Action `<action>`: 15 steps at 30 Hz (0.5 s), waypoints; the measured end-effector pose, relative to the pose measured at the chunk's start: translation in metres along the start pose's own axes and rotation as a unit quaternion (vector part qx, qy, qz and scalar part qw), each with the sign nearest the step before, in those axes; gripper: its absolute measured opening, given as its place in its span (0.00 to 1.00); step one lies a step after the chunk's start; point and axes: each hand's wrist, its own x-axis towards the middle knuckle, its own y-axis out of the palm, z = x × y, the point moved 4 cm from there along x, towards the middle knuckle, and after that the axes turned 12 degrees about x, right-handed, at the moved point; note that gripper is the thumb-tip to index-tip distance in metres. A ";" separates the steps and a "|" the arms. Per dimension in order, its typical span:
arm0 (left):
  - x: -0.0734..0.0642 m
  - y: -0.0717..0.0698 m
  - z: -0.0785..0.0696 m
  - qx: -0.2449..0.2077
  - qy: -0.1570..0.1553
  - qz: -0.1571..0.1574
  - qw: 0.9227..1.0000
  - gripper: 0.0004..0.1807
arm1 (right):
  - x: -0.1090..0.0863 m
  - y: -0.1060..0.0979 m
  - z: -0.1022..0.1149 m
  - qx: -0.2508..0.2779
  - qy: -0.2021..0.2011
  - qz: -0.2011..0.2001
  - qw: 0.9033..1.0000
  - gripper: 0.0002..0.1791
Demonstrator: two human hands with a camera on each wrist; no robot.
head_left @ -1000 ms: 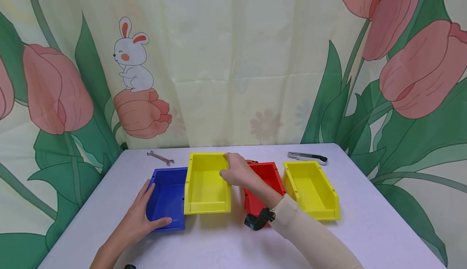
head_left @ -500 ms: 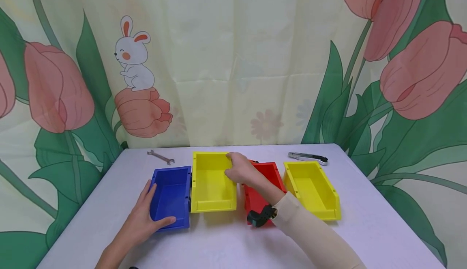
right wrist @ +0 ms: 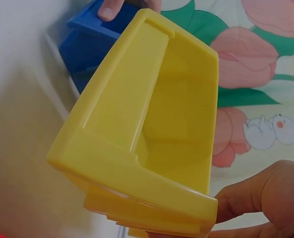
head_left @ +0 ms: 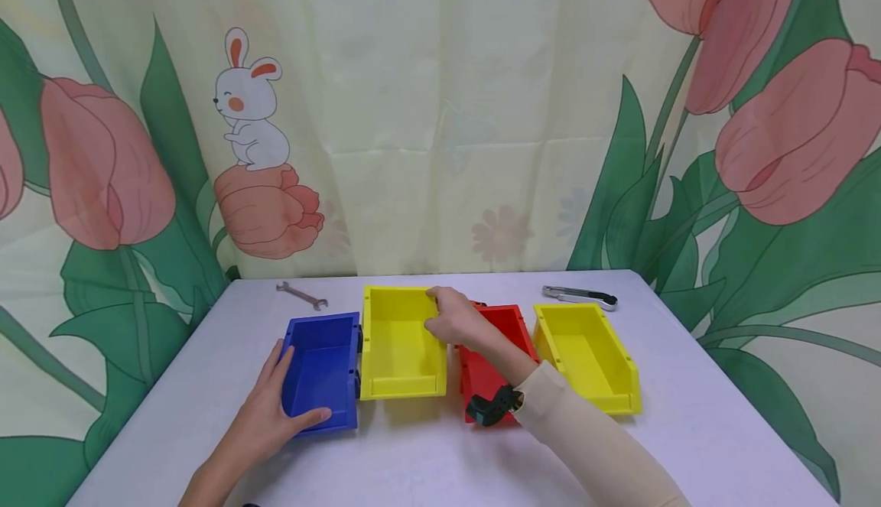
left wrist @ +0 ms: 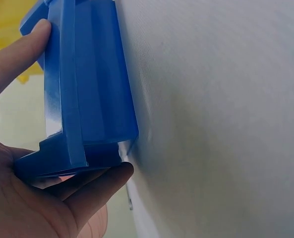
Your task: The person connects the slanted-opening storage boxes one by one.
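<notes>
In the head view, my left hand (head_left: 261,411) holds a blue open-front storage bin (head_left: 320,373), thumb over the front lip and fingers along its left side. The left wrist view shows that bin's wall (left wrist: 99,74) close to the white cloth. My right hand (head_left: 456,320) grips the right rim of a yellow storage bin (head_left: 402,346) near its back corner, thumb inside. This bin hangs raised over the table, its shadow below. Dark clip-like pieces (head_left: 359,342) show between blue and yellow. No contents show inside either bin.
A red bin (head_left: 505,329) stands right of the raised yellow bin, partly behind my right forearm. Another yellow bin (head_left: 593,365) is farther right. A wrench (head_left: 301,295) lies back left; a silver-and-black tool (head_left: 580,296) lies back right. A flowered curtain (head_left: 406,147) hangs behind the table.
Between the first and second frames, the yellow bin shifted right with my right hand and the blue bin moved slightly right, exposing the dark pieces. Since then the hands have barely moved.
</notes>
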 end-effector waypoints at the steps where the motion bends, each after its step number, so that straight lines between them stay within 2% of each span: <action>1: 0.000 0.000 0.000 0.000 0.000 0.000 1.000 0.79 | 0.000 0.000 0.000 -0.001 -0.002 0.001 1.000 0.39; 15: -0.001 0.000 0.000 0.003 0.004 -0.005 1.000 0.78 | 0.002 0.001 0.002 0.004 0.002 0.008 1.000 0.38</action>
